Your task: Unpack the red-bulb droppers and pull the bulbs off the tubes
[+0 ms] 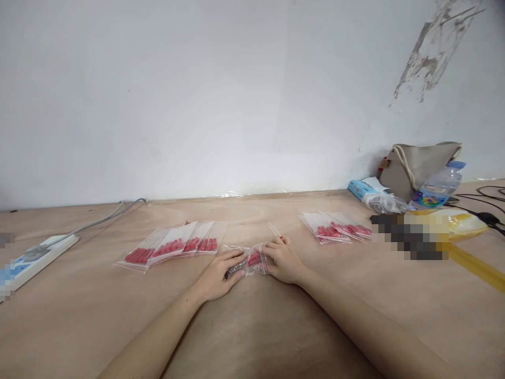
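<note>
A clear zip bag (pixel 254 258) lies on the table between my hands, with red pieces and a dark grey, ridged thing (pixel 235 267) at its left end. My left hand (pixel 221 275) is closed around that end, thumb in front and fingers over the top. At the other end, my right hand (pixel 284 260) has its fingers closed on the bag's edge with the red zip line. By its fingertips a thin white stick with a red end (pixel 274 230) pokes out; whether it is held I cannot tell. The right fingertips are partly hidden.
Several zip bags of red-ended white sticks (pixel 169 246) overlap on the left, and more such bags (pixel 335 229) lie right. A power strip (pixel 43 263) is far left. Back right are a tissue pack (pixel 361 189), a grey bag (pixel 424 166) and black cables (pixel 489 217). A wall (pixel 221 105) closes the back.
</note>
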Demonstrator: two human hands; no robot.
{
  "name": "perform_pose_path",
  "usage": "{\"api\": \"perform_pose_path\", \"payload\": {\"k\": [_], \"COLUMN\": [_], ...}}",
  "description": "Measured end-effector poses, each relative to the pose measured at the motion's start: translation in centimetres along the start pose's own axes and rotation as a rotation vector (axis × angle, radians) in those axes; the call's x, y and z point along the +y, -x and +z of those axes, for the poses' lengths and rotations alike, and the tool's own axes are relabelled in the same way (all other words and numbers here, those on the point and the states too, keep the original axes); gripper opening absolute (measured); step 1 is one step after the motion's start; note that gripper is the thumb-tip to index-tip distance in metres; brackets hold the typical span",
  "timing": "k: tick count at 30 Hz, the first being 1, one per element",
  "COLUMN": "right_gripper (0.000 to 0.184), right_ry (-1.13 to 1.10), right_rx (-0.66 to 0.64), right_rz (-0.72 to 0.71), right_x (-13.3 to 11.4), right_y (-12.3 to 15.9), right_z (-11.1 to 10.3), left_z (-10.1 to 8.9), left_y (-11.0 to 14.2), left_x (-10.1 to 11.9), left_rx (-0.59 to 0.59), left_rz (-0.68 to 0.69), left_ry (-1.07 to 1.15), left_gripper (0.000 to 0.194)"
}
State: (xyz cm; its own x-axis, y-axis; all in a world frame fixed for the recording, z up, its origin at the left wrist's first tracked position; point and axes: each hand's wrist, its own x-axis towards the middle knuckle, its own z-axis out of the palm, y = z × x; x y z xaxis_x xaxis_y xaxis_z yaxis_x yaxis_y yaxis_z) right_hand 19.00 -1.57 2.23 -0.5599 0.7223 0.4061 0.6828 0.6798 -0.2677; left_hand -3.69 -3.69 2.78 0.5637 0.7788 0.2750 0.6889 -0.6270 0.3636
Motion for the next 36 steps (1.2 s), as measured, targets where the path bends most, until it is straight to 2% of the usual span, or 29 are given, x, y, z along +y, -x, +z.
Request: {"api": "perform_pose_path", "payload": {"k": [6, 11, 17, 22, 26, 30, 33, 36], "right_gripper": [0.026, 0.016, 0.011, 0.012, 0.019, 0.025, 0.027, 0.03], "right_ry": [-0.011, -0.095, -0.356, -0.701, -0.958, -1.039, -0.993, -0.953], "right_rx": [-0.034, 0.02, 0.038, 0.016, -0.014, -0.031, 0.056, 0.33], "right_rz": [0.002, 0.013, -0.043, 0.174, 0.365, 0.433, 0.494, 0.558], "right_x": [0.0, 0.0, 1.0, 1.9, 2.5, 4.0, 5.6, 6.8], "right_y": [-0.1, -0.1, 0.2, 0.6, 0.4, 0.4, 0.7, 1.0], "right_z": [-0.2, -0.1, -1.0, -1.7, -1.9, -4.3, -6.9, -7.8], "left_z": [0.2, 0.0, 0.4, 0.5, 0.5, 0.3, 0.1, -0.1], "left_y": [0.2, 0.1, 0.2, 0.3, 0.5, 0.6, 0.6, 0.4], "left_x": [0.0, 0.2, 0.1, -0.2, -0.2, 0.7, 2.3, 3.6], "left_rx": [0.018, -0.006, 0.001, 0.028, -0.067, -0.109, -0.09, -0.035], "left_rz": [-0.01, -0.029, -0.045, -0.045, -0.031, -0.096, -0.194, -0.294], "left_ry": [0.008, 0.019, 0.012, -0.072, -0.194, -0.312, -0.444, -0.542], "left_gripper": [0.043, 0.044, 0.044, 0.05, 0.044, 0.043, 0.049, 0.053]}}
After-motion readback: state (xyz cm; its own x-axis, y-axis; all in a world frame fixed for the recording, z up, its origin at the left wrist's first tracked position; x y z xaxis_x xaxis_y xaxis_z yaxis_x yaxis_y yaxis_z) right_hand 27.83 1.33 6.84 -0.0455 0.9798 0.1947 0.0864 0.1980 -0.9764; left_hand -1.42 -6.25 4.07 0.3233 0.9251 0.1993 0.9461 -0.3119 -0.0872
